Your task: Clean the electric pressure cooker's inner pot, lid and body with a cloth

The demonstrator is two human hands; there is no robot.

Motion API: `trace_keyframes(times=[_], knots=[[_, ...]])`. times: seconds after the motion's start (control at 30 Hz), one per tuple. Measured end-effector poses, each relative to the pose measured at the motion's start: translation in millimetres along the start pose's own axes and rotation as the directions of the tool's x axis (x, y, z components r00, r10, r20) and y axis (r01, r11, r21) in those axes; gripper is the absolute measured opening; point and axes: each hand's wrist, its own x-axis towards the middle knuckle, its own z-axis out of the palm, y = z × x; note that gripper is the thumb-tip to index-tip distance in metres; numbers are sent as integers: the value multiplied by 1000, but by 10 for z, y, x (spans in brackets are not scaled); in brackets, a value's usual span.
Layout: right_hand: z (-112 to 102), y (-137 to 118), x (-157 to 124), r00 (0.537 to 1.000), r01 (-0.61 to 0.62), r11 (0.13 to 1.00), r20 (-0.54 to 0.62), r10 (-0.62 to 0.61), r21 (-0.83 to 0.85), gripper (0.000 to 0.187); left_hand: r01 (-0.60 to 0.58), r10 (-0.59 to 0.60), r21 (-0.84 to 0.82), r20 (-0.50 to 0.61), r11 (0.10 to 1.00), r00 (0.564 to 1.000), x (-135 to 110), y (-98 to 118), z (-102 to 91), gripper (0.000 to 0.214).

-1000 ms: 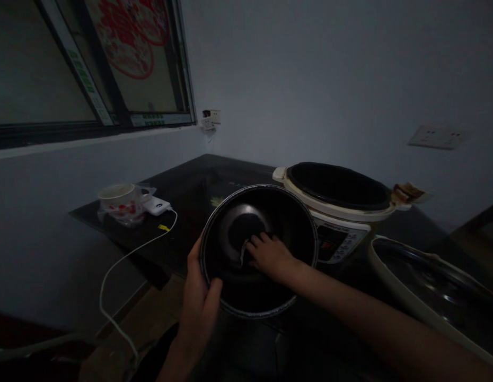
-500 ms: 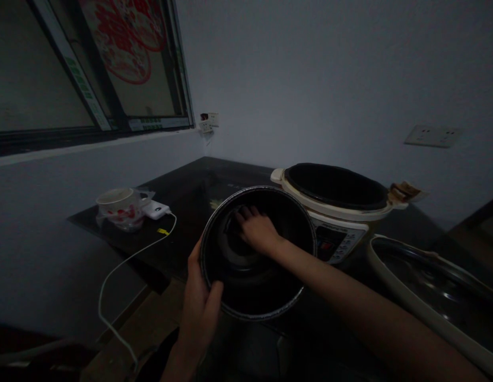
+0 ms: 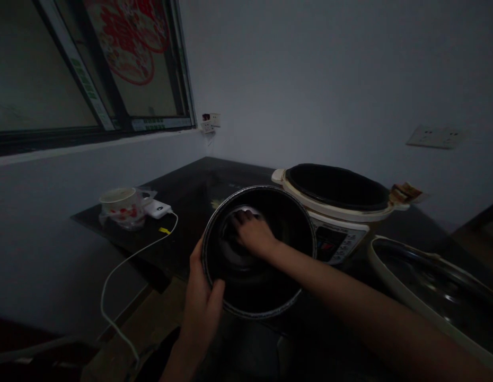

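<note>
hands point(image 3: 201, 307) point(image 3: 254, 233): 2 | pot point(image 3: 266, 289): 1 | cooker point(image 3: 337, 211): 1 | lid point(image 3: 441, 292): 1 | mug point(image 3: 123, 207): 1 | cable point(image 3: 104, 292): 1

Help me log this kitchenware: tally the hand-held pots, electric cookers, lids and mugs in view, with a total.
Hand-held pot: 1
Electric cooker: 1
Lid: 1
Mug: 1
Total: 4
</note>
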Motion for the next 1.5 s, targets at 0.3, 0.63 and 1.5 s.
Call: trace_keyframes(times=[0.3,0.63,1.5], knots=[[17,-284,-2,994,107,993,22,-108,41,36,-36,36,59,0,998,999,-18,-16,-3,67],[146,-231,-588,937,91,992,330,-114,84,32,-29,30,117,-3,993,1000,-17,-1,-7,68],[89,187,-646,949,-189,981,263,171,42,39,-65,65,124,7,990,998,-35,63,-4,67]])
